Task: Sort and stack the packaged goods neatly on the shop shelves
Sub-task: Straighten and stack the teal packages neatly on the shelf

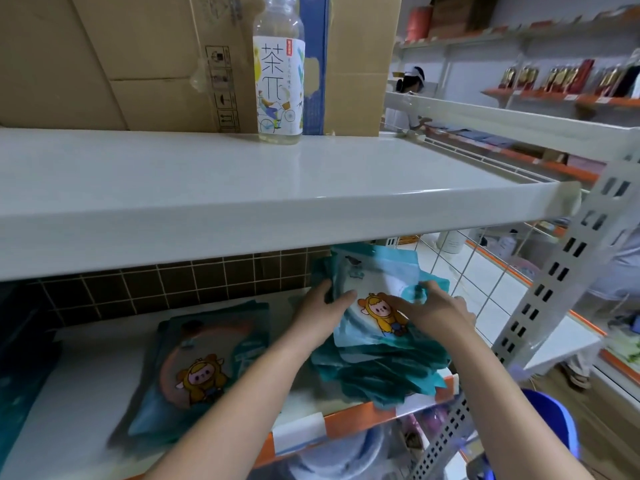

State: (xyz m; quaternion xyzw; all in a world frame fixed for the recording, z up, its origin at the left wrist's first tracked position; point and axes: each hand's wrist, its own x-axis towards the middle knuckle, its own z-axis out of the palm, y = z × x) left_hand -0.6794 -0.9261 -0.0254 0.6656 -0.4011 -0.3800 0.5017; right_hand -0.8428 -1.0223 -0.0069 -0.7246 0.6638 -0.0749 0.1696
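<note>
Holding the top packet (372, 306) from both sides here: the left hand (323, 315) has its thumb lying over the packet's left edge with the other fingers tucked behind it, and the right hand (433, 311) has its fingers curled over the right side, thumb across the cartoon picture. So the packet sits right between the two hands, just right of the frame's middle, on top of a messy stack of teal packets (377, 368) on the lower shelf (353, 419). Its long axis runs from lower middle up toward the back of the shelf, leaning a little left, and the printed face is turned up at the camera. A second pile of packets (201, 368) lies flat in the lower left, well apart from the hands. Up on the upper shelf (242, 188) there's a tea bottle (279, 77) standing upright in front of cardboard boxes (121, 57). Another person (408, 98) is at the shelves in the upper right.
</note>
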